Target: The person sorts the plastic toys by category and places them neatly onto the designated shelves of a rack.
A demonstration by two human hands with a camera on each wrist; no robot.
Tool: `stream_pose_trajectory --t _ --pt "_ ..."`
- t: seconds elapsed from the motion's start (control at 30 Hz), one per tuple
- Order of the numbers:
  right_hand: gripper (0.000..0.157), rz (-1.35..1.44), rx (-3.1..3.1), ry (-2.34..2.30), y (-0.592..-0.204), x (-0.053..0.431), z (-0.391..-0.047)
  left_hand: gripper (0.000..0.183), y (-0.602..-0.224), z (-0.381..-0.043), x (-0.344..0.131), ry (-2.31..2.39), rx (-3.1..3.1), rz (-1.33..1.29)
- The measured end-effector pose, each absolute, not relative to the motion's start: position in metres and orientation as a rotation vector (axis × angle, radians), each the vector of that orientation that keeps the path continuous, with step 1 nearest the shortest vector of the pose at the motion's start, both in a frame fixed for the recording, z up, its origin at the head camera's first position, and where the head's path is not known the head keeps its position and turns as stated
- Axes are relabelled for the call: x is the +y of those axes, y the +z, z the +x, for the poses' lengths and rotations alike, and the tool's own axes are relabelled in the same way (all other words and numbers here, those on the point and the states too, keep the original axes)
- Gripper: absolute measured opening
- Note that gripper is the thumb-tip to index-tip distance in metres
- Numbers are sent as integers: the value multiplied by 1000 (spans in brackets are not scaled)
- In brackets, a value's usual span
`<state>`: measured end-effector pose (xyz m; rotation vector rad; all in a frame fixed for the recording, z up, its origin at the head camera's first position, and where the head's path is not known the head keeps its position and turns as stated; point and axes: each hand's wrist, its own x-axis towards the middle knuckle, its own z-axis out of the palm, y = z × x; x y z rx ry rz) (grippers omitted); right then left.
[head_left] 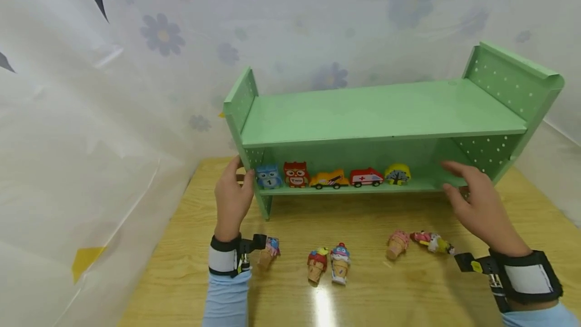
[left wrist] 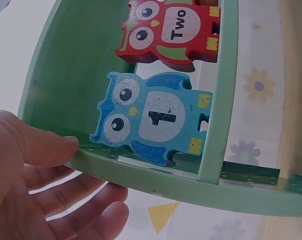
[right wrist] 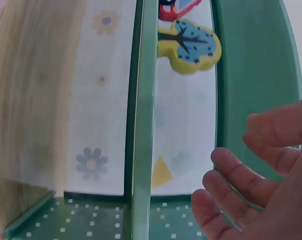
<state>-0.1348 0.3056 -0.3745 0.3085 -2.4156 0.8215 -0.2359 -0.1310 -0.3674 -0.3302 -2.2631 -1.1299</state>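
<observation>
On the lower shelf (head_left: 428,179), room lies open from the near side between the tree block (head_left: 397,173) and the right side panel (head_left: 490,153), with the upper shelf (head_left: 381,110) barring entry from above. The blue owl block (head_left: 269,178) leaves little clearance beside the left side panel (head_left: 247,100).

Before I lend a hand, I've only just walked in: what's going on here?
A person's left hand grips the left side of a green shelf; the right hand hovers near its other end, empty. Two owls, a truck, an ambulance and a tree line the lower level. Five toy ice creams lie on the table in front.
</observation>
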Motion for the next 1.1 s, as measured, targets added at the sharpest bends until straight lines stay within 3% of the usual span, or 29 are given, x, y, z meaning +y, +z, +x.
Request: stream_pose_trajectory --t 0.53,1.1 --pt "35 284 -2554 709 -403 324 -105 36 -367 -238 -135 -1124 -2264 -318" --pt "32 316 -2608 610 -438 281 -99 35 -368 -236 -131 -1117 -2259 -350"
